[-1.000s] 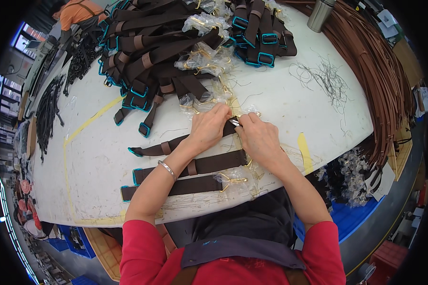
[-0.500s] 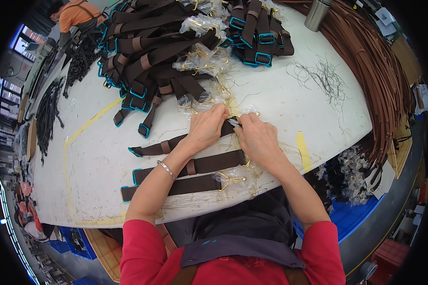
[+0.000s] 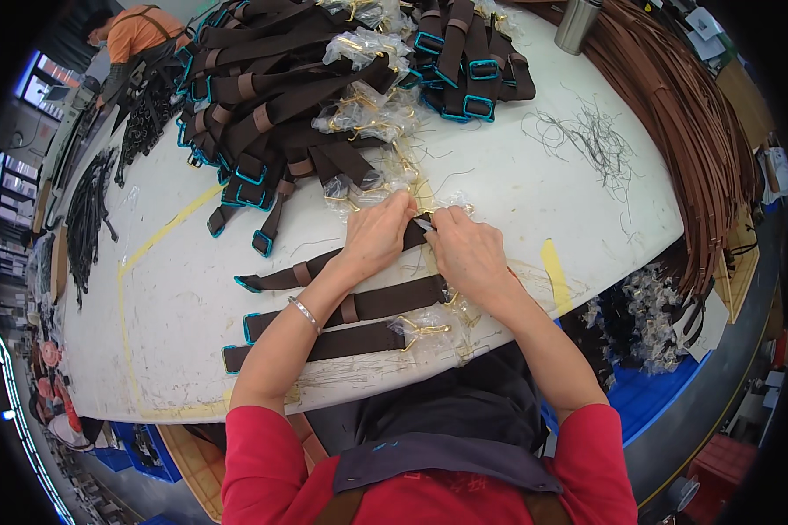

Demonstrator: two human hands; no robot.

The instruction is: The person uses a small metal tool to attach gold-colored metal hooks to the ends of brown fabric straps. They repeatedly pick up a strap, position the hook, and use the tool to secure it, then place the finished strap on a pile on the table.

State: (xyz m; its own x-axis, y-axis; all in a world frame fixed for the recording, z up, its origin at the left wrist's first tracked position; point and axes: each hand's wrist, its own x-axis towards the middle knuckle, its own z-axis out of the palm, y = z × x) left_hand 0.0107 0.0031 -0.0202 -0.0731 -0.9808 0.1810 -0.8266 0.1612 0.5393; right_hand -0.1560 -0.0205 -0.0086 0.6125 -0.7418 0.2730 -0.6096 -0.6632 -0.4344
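My left hand pinches the right end of a dark brown webbing strap, whose turquoise buckle lies at its left end. My right hand is closed on a small pointed silver tool whose tip touches or nearly touches the strap end; its exact kind is too small to tell. Fingers hide most of the strap's end fitting. Nearer to me lie two similar straps, a middle strap and a front strap. The front one ends in a gold hook wrapped in clear plastic.
A large heap of brown straps covers the far left of the white table. Loose threads, a metal flask and long brown strips lie to the right. Another person works at the far left.
My right hand has shifted slightly left, with the silver tool still at the strap end. The view has moved a little; the left hand keeps its pinch.
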